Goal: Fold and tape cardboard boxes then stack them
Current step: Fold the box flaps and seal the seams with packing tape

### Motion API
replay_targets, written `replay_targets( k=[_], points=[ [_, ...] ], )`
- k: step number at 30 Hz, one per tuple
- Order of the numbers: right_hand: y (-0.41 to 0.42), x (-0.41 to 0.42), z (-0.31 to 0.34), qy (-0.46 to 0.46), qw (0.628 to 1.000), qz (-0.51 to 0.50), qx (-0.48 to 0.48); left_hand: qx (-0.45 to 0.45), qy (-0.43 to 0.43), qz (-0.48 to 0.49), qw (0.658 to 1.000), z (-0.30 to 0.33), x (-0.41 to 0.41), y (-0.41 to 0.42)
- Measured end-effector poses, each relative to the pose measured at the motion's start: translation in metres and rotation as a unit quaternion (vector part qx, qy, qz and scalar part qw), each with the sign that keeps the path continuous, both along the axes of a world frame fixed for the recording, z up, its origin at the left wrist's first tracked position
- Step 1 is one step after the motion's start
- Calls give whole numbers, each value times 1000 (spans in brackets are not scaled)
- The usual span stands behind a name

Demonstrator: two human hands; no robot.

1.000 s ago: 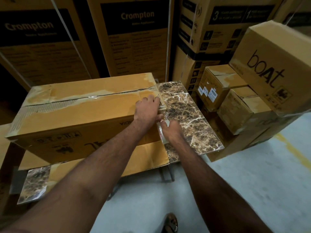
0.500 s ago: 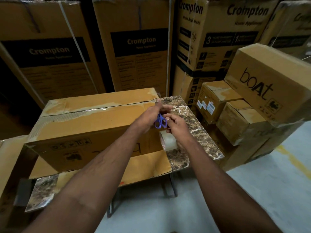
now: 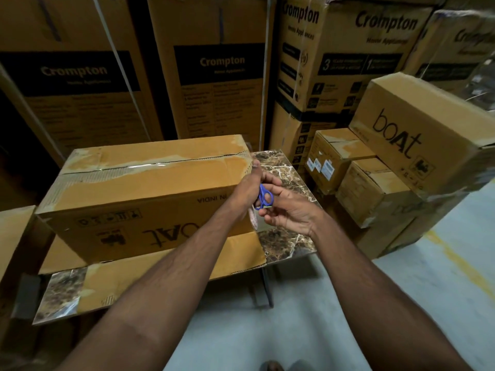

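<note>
A long boAt cardboard box (image 3: 139, 199) lies on the marble-patterned table (image 3: 284, 170), clear tape running along its top seam. At the box's right end my left hand (image 3: 247, 190) has curled fingers and one fingertip against the top corner. Small blue scissors (image 3: 265, 200) sit between both hands, blades hidden behind my left hand. My right hand (image 3: 290, 214) curls thumb and fingers at the handle loops. A clear tape roll (image 3: 254, 222) shows partly below the hands, against the box's end.
A flattened cardboard sheet (image 3: 171, 266) lies under the box. Tall Crompton cartons (image 3: 222, 76) wall off the back. Smaller taped boxes (image 3: 375, 194) and a boAt box (image 3: 417, 135) are stacked at the right. Grey floor with a yellow line (image 3: 455, 261) lies below.
My left hand left the box top and my right hand came up from the tape roll. The blue scissors have appeared between them. The camera tilted upward.
</note>
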State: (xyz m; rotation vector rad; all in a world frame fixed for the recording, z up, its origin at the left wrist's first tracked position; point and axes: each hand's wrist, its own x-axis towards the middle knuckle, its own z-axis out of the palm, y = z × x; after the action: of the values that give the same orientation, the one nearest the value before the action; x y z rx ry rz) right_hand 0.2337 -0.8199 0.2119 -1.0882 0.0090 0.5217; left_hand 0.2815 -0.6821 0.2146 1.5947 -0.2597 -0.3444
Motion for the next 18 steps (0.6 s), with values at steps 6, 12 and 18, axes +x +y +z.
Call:
replay_targets(
  k=[6, 12, 18],
  points=[
    [-25, 17, 5, -75, 978, 69, -184, 32, 26, 156, 987, -20, 0, -3],
    [-79, 57, -8, -187, 831, 142, -505, 136, 87, 274, 948, -66, -8, -4],
    [-96, 87, -15, -204, 713, 266, -616, -2, 142, 281, 949, -72, -14, -30]
  ],
)
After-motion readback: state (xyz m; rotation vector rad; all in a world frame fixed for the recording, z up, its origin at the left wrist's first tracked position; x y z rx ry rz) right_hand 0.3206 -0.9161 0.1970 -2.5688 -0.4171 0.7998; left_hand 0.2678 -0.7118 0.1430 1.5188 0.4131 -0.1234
